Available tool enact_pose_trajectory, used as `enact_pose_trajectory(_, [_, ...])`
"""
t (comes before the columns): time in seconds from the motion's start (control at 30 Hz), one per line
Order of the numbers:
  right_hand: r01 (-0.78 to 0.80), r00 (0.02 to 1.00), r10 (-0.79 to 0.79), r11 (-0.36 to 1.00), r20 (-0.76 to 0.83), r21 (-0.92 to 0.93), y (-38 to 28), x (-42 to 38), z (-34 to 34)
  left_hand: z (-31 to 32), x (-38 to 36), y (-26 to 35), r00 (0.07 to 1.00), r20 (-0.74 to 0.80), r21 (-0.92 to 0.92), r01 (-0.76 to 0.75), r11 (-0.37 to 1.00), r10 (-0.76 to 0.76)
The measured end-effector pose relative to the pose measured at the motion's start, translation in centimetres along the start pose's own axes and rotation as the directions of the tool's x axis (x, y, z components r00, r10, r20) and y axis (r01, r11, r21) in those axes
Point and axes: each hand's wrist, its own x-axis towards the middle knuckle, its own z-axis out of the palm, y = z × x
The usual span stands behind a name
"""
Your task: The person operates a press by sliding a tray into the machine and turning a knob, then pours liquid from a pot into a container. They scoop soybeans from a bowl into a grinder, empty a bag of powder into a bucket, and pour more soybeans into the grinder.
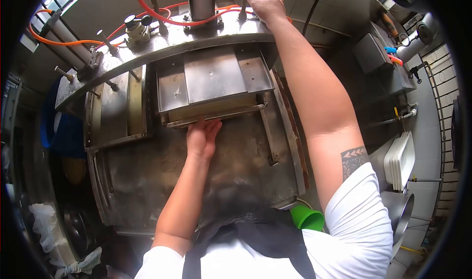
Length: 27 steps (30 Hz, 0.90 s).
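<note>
A big stainless steel machine (147, 171) fills the middle of the view. My left hand (201, 137) reaches under the lower edge of its sliding metal hatch (214, 77), fingers tucked beneath the edge, touching it. My right hand (265, 4) stretches far up to the machine's top and rests at a lever or valve handle (244, 8) next to a vertical steel pipe (201, 1). Whether its fingers are closed around the handle I cannot tell.
Red and orange hoses (147, 6) loop over the machine's top beside a valve fitting (135, 28). A green cup (307, 218) sits low right, by stacked white trays (400, 158) and a metal bowl (400, 215). A blue barrel (49, 117) stands left, crumpled plastic bags (46, 220) lower left.
</note>
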Motion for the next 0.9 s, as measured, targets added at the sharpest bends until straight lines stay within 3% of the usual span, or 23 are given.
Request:
enact_pose_trajectory(0.17, [0.15, 0.975, -0.14, 0.988, -0.171, 0.045, 4.4, 1.7, 2.3, 0.5, -1.0, -0.6, 0.998, -0.042, 0.008, 0.04, 0.999, -0.04])
enact_pose_trajectory(0.2, [0.253, 0.965, -0.224, 0.926, -0.134, 0.279, 6.0, 2.2, 2.2, 0.5, -1.0, -0.8, 0.999, -0.014, -0.019, 0.043, 0.999, -0.043])
enact_pose_trajectory(0.23, [0.325, 0.944, -0.309, 0.801, -0.118, 0.503, 7.5, 2.6, 2.2, 0.3, -1.0, -0.9, 0.999, 0.011, -0.046, 0.043, 0.998, -0.042])
enact_pose_trajectory(0.3, [0.151, 0.912, -0.411, 0.32, -0.006, 0.935, 11.2, 5.6, 3.5, 0.2, -0.7, -0.7, 0.999, 0.018, -0.012, 0.039, 0.999, -0.039])
enact_pose_trajectory(0.33, [-0.041, 0.907, -0.383, 0.332, 0.174, 0.942, 11.6, 5.6, 1.5, 0.2, -0.8, -0.7, 0.999, 0.033, 0.018, 0.029, 0.999, -0.03])
enact_pose_trajectory(0.37, [-0.1, 0.926, -0.35, 0.139, 0.144, 0.985, 13.3, 7.2, 2.8, 0.5, -1.0, -0.5, 0.999, 0.024, 0.019, 0.031, 0.999, -0.032])
enact_pose_trajectory(0.53, [-0.143, 0.956, -0.233, 0.15, 0.175, 0.978, 14.7, 9.2, 4.3, 1.8, -1.5, 0.2, 0.997, -0.065, 0.038, 0.034, 0.999, -0.032])
enact_pose_trajectory(0.63, [-0.131, 0.973, -0.163, 0.195, 0.164, 0.972, 14.4, 8.1, 4.8, 3.0, -1.4, 1.2, 1.0, -0.008, 0.114, -0.024, 0.993, 0.025])
enact_pose_trajectory(0.67, [-0.061, 0.974, -0.183, 0.349, 0.132, 0.935, 13.6, 7.7, 4.6, 3.6, -1.0, 1.6, 0.994, -0.087, 0.024, 0.075, 0.997, -0.072])
enact_pose_trajectory(0.7, [0.186, 0.981, -0.123, 0.366, -0.151, 0.912, 12.8, 7.1, 4.6, 3.5, -1.2, 1.7, 0.994, -0.087, 0.022, 0.065, 0.998, -0.063])
enact_pose_trajectory(0.8, [0.245, 0.969, -0.138, 0.636, -0.204, 0.732, 11.9, 6.6, 4.0, 3.0, -0.6, 1.4, 0.995, -0.088, 0.07, 0.058, 0.996, -0.051])
enact_pose_trajectory(0.83, [0.254, 0.967, -0.137, 0.626, -0.217, 0.737, 12.0, 6.6, 3.4, 3.1, -1.2, 1.6, 0.996, -0.079, 0.077, 0.045, 0.996, -0.039])
enact_pose_trajectory(0.9, [0.02, 0.96, -0.268, 0.377, 0.088, 0.926, 12.8, 7.4, 1.3, 3.2, -3.2, 1.8, 0.992, -0.119, 0.181, 0.064, 0.981, -0.043])
